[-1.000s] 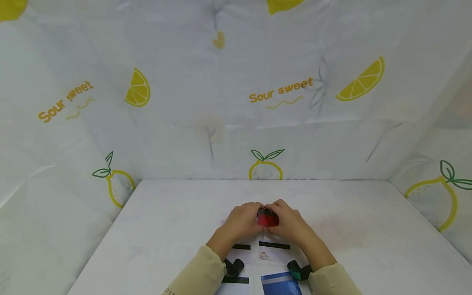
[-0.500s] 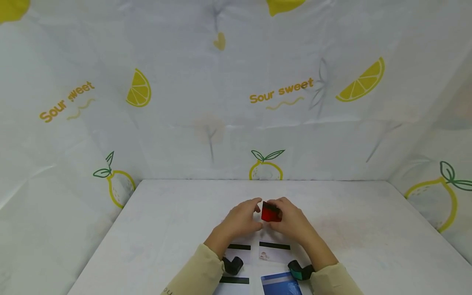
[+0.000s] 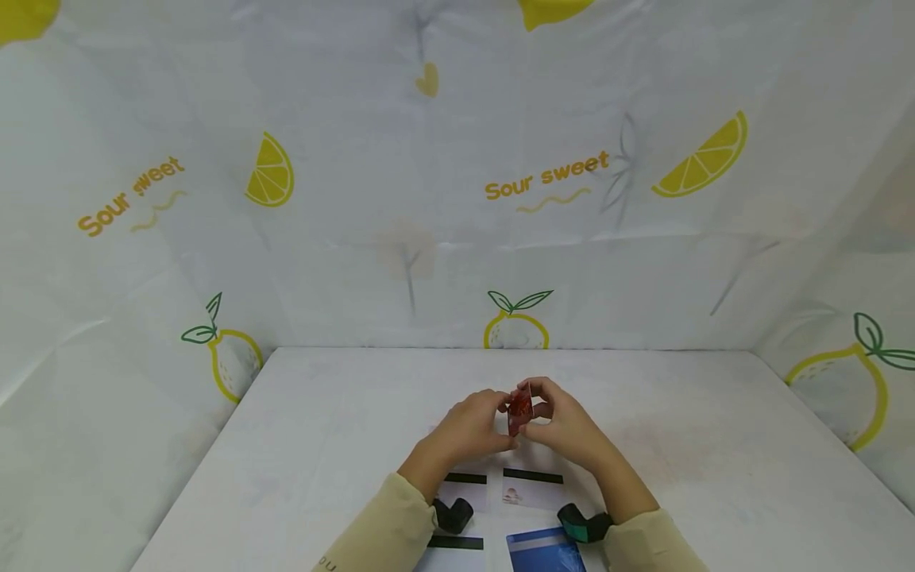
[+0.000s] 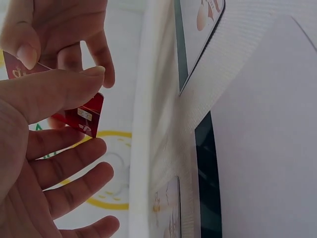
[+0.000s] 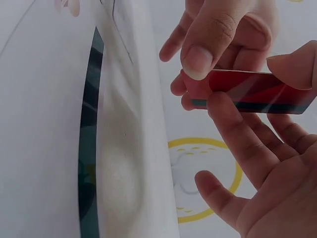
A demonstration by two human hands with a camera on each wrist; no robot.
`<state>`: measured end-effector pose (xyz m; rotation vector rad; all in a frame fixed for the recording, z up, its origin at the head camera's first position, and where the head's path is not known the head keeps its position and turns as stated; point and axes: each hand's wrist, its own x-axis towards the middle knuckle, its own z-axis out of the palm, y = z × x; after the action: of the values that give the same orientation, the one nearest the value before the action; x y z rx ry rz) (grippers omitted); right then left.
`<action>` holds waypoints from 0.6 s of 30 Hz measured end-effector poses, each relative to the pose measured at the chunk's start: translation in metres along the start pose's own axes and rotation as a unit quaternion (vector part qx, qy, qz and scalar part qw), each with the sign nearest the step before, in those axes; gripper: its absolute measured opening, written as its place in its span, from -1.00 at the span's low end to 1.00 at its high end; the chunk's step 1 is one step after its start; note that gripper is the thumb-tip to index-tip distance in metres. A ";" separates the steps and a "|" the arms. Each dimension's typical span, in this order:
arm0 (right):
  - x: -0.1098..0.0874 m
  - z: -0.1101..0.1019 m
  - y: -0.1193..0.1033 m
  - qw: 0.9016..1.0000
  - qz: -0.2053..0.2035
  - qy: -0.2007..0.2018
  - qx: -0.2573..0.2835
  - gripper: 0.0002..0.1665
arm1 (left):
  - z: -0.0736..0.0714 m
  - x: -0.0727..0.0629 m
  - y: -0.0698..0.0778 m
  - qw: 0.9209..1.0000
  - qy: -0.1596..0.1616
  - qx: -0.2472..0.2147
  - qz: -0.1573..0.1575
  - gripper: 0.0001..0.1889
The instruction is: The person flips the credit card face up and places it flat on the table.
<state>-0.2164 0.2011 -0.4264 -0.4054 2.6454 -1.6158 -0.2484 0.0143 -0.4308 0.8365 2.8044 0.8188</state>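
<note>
Left hand (image 3: 466, 427) and right hand (image 3: 569, 427) pinch red card (image 3: 521, 410) aloft, not yet down; white cards (image 3: 536, 492), blue card (image 3: 545, 552) already lying on table (image 3: 343, 421).

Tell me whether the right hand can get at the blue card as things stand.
Probably not right now: the right hand grips the red card together with the left hand. Letting go should help, since what the head view shows of the blue card is mostly uncovered.
</note>
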 end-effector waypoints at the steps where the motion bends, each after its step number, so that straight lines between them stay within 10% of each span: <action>1: 0.000 0.000 0.000 1.000 0.005 -0.003 0.011 -0.39 | 0.000 0.000 0.000 1.000 0.001 -0.002 0.000 -0.36; 7: -0.001 -0.003 0.001 0.999 0.026 -0.021 0.042 -0.34 | -0.001 -0.002 -0.001 1.000 0.008 0.004 0.003 -0.38; 18: 0.001 -0.011 0.005 0.996 0.071 -0.013 -0.060 -0.30 | -0.001 -0.003 -0.001 0.999 0.022 0.044 -0.007 -0.48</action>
<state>-0.2197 0.2125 -0.4257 -0.2323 2.6918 -1.4076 -0.2471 0.0112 -0.4305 0.8185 2.9006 0.7255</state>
